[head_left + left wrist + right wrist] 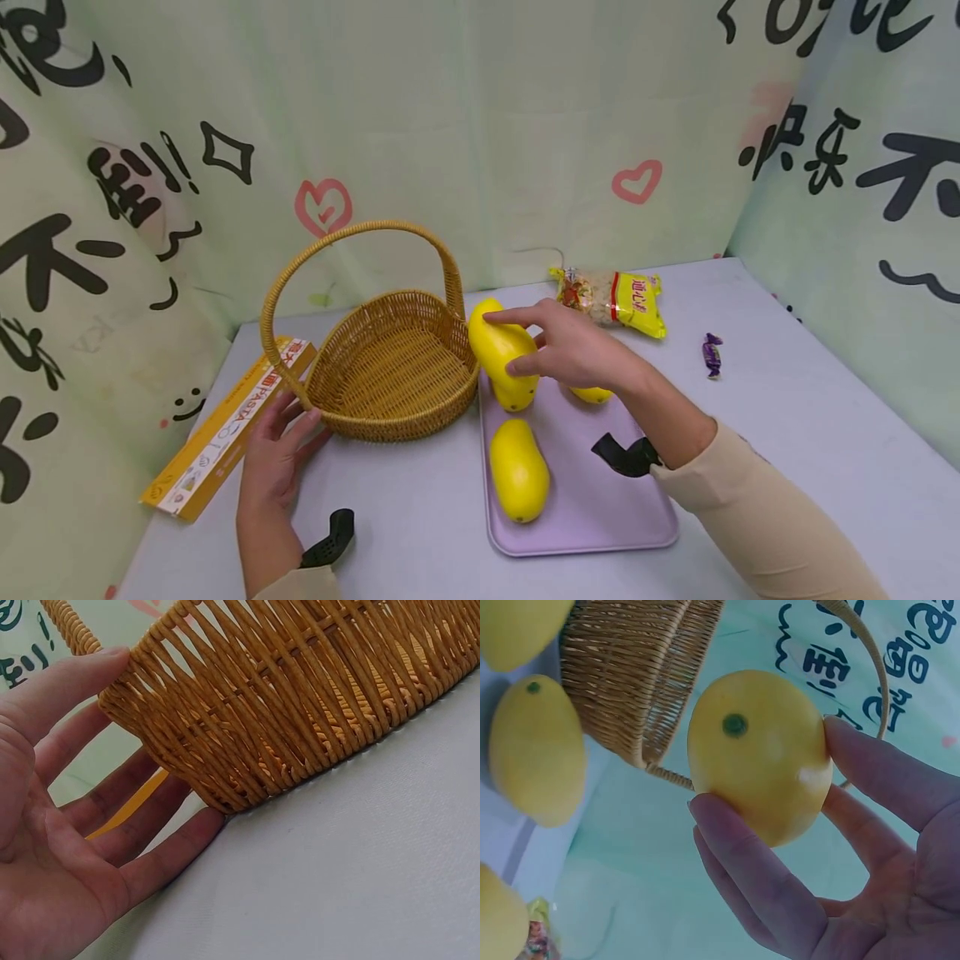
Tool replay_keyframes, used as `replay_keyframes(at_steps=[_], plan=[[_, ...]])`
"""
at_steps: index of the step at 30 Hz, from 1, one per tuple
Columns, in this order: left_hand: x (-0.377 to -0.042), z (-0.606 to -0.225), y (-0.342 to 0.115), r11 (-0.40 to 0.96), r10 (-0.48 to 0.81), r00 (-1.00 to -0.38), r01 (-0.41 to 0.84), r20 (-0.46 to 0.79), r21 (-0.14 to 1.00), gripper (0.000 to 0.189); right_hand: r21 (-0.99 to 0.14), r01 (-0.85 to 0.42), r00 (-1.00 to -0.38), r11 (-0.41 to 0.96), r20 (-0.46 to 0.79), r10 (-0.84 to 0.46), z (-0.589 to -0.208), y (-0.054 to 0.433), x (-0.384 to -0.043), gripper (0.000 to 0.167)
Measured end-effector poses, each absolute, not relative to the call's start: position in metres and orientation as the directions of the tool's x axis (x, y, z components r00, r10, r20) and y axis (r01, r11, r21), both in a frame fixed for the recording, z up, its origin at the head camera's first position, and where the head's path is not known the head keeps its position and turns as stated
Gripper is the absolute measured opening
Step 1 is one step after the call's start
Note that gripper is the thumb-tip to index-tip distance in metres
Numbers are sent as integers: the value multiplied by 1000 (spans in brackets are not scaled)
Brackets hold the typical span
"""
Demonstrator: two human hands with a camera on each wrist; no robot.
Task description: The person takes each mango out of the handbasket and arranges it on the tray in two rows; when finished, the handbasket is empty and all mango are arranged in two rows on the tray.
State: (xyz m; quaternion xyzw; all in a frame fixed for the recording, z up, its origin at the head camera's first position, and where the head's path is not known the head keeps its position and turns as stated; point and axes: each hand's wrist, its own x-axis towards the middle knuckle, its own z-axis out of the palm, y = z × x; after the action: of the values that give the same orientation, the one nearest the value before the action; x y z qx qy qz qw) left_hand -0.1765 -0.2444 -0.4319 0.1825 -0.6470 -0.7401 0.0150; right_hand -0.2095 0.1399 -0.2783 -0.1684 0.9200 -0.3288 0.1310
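My right hand (566, 342) grips a yellow mango (498, 350) between thumb and fingers, beside the basket's right rim. The right wrist view shows the green stem spot of this mango (757, 761). My left hand (281, 450) touches the left end of a woven basket (397, 429); up close, its spread, fairly straight fingers (161, 859) rest against the wicker. Inside, the basket's visible floor is bare. On a purple tray (592, 492) lie another mango (519, 471) and, partly hidden under my right arm, one more mango (591, 395).
Left of the basket lies a long pasta box (228, 429). Behind the tray is a yellow snack bag (611, 300), with a purple wrapped candy (712, 356) to its right. Curtains (480, 133) border the table (787, 450). The basket's tall handle (390, 225) arches above it.
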Motion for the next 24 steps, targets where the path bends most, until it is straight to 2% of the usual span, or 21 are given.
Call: replay_keyframes(at_steps=[14,24], plan=[[-177,-430,-245,-158,-262,-932,-216,-252,964,68,-681,-159,-941,715,-116,-319,-301,182,-168,62],[-178,-433,-245,-178,-263,-929,-217,-259,960,70,-670,-65,-931,740,-227,-287,-321,202,-150,66]])
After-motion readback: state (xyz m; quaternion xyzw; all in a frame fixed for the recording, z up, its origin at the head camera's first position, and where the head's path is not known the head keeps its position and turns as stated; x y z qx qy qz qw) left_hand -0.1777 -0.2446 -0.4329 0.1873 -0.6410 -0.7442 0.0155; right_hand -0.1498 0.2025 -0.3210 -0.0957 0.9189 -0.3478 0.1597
